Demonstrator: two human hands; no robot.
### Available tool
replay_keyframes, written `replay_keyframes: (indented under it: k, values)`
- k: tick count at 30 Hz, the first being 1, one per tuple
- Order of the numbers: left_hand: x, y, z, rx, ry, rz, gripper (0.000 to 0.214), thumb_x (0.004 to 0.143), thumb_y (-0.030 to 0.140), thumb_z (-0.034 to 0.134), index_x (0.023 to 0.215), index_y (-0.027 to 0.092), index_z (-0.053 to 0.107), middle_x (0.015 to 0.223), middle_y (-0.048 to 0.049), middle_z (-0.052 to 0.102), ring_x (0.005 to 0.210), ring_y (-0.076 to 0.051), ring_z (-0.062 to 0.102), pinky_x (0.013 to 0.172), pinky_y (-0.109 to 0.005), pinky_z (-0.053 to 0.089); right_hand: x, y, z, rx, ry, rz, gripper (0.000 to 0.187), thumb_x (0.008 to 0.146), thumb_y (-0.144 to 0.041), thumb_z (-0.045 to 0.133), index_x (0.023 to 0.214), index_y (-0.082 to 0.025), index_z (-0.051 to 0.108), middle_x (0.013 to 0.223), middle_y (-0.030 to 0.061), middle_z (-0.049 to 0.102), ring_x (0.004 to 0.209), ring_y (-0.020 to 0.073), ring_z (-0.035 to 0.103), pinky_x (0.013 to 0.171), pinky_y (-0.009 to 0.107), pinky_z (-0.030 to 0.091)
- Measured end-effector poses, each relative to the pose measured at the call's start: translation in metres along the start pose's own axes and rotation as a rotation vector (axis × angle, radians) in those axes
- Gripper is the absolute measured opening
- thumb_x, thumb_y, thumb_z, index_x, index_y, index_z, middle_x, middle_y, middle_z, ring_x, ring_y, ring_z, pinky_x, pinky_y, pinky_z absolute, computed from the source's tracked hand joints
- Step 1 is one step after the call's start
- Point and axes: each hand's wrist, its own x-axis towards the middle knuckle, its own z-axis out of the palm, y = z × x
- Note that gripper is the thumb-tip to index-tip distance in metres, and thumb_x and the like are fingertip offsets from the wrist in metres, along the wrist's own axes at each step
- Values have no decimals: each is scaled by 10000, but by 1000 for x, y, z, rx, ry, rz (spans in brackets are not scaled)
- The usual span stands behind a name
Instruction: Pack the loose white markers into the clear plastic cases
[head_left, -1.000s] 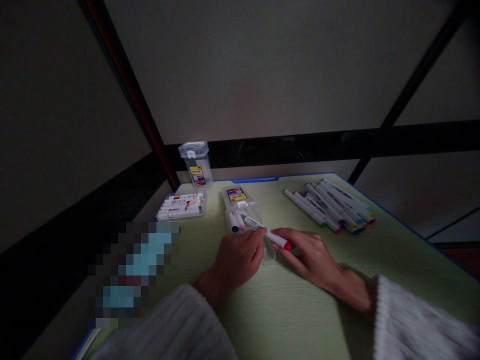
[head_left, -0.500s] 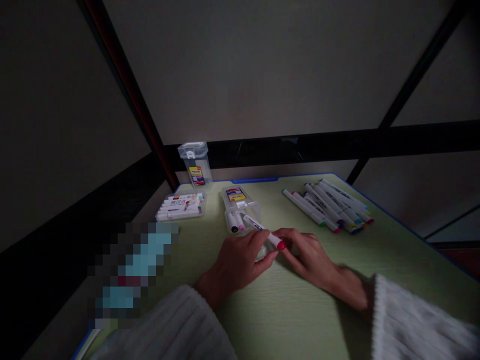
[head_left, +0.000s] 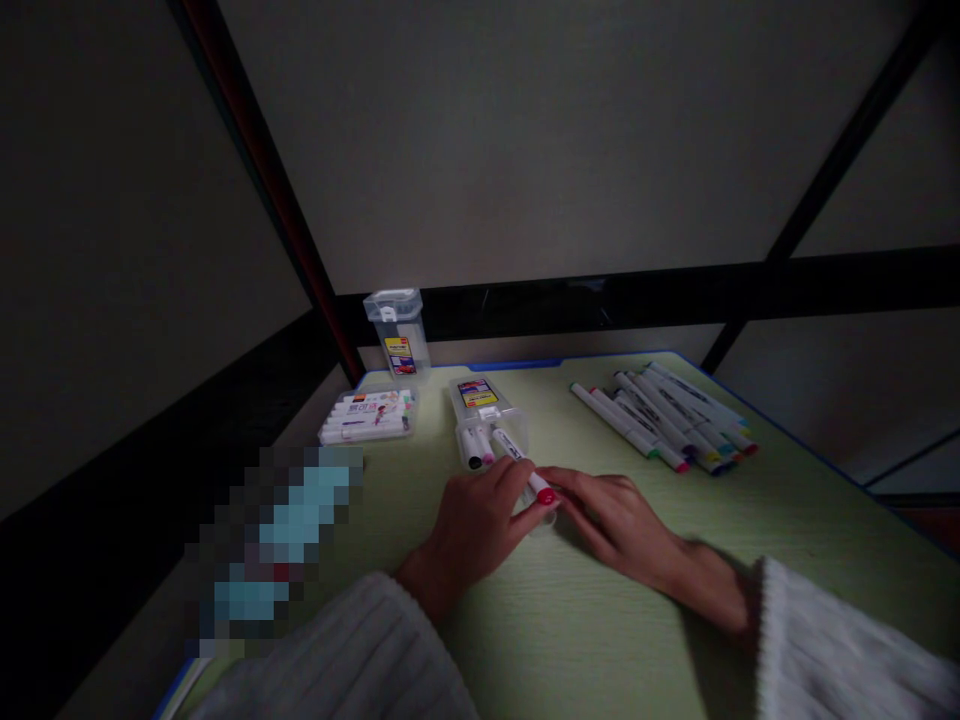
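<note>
My left hand is closed, with thumb and fingers around a white marker that has a red end. The marker slants, red end toward me, its far end at the mouth of a clear plastic box lying on its side. Inside that mouth lie a black-ended marker and a pink-ended marker. My right hand has its fingers stretched out and apart, fingertips beside the red end. Whether they touch the marker is hard to tell. Clear plastic shows partly under my hands.
Several loose white markers lie piled at the right of the green table. A flat case of markers lies at the left, and an upright clear box stands behind it. A pixelated blue object is at the left edge.
The red-ended marker has slid left and slightly toward the box. My right hand's fingers have straightened somewhat beside it. The view has shifted a little.
</note>
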Motion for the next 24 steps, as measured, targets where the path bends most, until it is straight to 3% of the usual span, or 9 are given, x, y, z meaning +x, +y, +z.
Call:
replay_keyframes:
  k: [7, 19, 24]
  values:
    - [0, -3, 1, 68, -85, -97, 217, 802, 368, 516, 908, 183, 553, 787, -9, 643, 640, -121, 601, 515, -206, 414, 3, 1, 0, 46, -78, 29, 377, 869, -132, 344, 1242, -181, 359, 1100, 93, 573, 978, 155, 562, 828, 301, 474]
    - [1, -12, 3, 199, -192, -240, 225, 795, 364, 532, 957, 209, 557, 832, -32, 684, 688, -160, 634, 553, -224, 419, 7, 0, -1, -78, -91, 54, 306, 855, -146, 342, 1145, -173, 436, 977, 94, 538, 845, 189, 562, 687, 338, 518]
    - [5, -14, -2, 263, -238, -273, 209, 810, 330, 517, 977, 212, 558, 856, -40, 690, 720, -174, 641, 549, -224, 411, 7, 0, -2, -80, -102, 69, 283, 850, -145, 349, 1112, -160, 456, 979, 95, 532, 846, 184, 556, 711, 335, 513]
